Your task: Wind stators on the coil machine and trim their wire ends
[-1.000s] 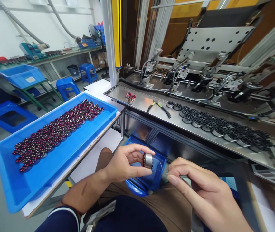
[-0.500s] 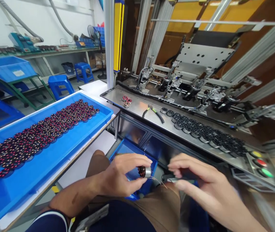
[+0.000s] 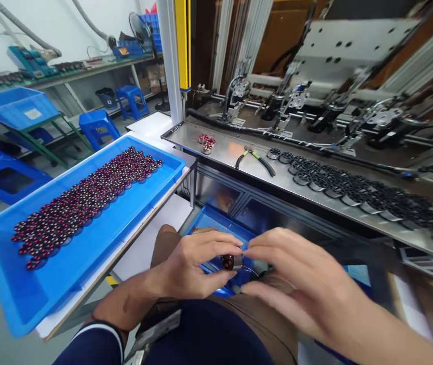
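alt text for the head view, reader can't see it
A person's left hand holds a small part with a thin wire, the right hand close by. A blue tray of red-and-black pieces sits left; pliers and black rings lie on a metal bench ahead.

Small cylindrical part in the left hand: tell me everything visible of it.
The small silver-and-dark cylindrical part has a metallic-looking side and a dark end with copper-coloured patches facing left. It is held sideways in the left hand, pinched there. A thin pale wire seems to trail from its right side. The right hand is close; contact is unclear.
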